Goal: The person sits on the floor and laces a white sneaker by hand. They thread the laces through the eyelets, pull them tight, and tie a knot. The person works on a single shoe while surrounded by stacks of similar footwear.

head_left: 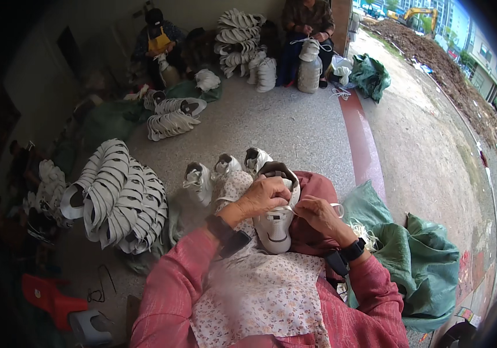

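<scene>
A white shoe upper [273, 231] with a dark lining rests on my lap, its toe toward me. My left hand [264, 196] lies over its left side near the opening, with fingers curled in and closed on the upper by the eyelets; its fingertips are partly hidden. At the right edge of the upper, my right hand [321, 217] pinches a white shoelace [286, 207], and a loop of it shows beyond the knuckles. Just past my knees stand three more white uppers, among them a left one [198, 182] and a right one [256, 158].
Large stacks of nested white uppers [124, 197] stand to the left. Green sacks [413, 261] lie at my right, beside a bundle of white laces [364, 233]. A red plastic stool [54, 298] is at lower left. Two people [309, 23] sit working at the back.
</scene>
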Motion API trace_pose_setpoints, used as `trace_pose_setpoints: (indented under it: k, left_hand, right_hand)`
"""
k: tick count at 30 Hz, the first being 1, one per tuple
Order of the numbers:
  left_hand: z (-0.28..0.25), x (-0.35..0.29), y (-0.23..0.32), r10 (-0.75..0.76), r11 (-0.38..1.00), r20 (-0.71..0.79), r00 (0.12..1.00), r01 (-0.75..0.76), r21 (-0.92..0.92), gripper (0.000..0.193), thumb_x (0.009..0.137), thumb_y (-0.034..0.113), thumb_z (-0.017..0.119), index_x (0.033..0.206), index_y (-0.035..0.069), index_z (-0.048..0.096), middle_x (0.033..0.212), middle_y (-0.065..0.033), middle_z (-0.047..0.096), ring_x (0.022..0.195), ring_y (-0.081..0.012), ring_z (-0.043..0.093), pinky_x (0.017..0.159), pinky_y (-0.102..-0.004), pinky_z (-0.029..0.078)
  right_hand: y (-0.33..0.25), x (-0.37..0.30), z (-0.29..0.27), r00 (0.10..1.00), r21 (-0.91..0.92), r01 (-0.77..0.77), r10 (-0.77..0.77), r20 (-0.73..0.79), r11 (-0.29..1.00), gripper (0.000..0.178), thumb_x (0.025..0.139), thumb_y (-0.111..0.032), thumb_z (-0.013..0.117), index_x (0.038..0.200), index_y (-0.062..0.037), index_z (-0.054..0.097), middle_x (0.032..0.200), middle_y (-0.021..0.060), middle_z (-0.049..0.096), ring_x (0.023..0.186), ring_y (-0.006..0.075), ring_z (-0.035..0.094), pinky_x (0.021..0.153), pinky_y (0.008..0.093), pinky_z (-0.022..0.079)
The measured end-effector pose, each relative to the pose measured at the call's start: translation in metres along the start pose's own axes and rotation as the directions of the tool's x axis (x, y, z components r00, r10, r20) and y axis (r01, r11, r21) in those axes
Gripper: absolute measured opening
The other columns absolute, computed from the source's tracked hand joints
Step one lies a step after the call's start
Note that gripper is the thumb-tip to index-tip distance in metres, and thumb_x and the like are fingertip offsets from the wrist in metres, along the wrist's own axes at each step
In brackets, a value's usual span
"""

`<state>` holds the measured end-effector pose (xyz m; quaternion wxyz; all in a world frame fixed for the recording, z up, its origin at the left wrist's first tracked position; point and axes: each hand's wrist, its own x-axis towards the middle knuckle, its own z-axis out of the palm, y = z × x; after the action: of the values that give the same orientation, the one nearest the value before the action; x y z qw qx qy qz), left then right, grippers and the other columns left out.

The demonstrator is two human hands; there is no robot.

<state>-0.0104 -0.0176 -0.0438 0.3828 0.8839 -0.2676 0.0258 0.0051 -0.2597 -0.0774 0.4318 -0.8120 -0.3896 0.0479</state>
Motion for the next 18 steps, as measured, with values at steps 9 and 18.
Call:
trace_pose_setpoints:
  k: [9, 18]
  left_hand:
    - [0.003, 0.008, -0.002, -0.098, 0.950, 0.141, 0.985, 0.135, -0.283, 0.014, 0.080, 0.009, 0.075, 0.092, 0.002, 0.074, 0.088, -0.0031, 0.065, 0.082, -0.0135, 0.062, 0.075, -0.0287, 0.049]
    - [0.006, 0.010, -0.004, -0.112, 0.975, 0.144, 0.983, 0.137, -0.175, 0.011, 0.076, 0.015, 0.073, 0.085, 0.010, 0.070, 0.082, -0.0009, 0.065, 0.080, -0.0169, 0.064, 0.089, -0.0341, 0.045]
  right_hand:
    - [-0.004, 0.002, -0.008, 0.929, 0.461, -0.358, 0.257, 0.268, 0.812, 0.017, 0.094, -0.009, 0.064, 0.101, 0.0056, 0.070, 0.096, 0.0073, 0.072, 0.092, 0.0129, 0.066, 0.083, 0.0274, 0.053]
    - [0.002, 0.009, 0.000, 0.929, 0.472, -0.370, 0.310, 0.204, 0.800, 0.016, 0.093, -0.011, 0.064, 0.098, 0.0026, 0.071, 0.085, 0.0073, 0.072, 0.082, 0.0138, 0.066, 0.075, 0.0280, 0.053]
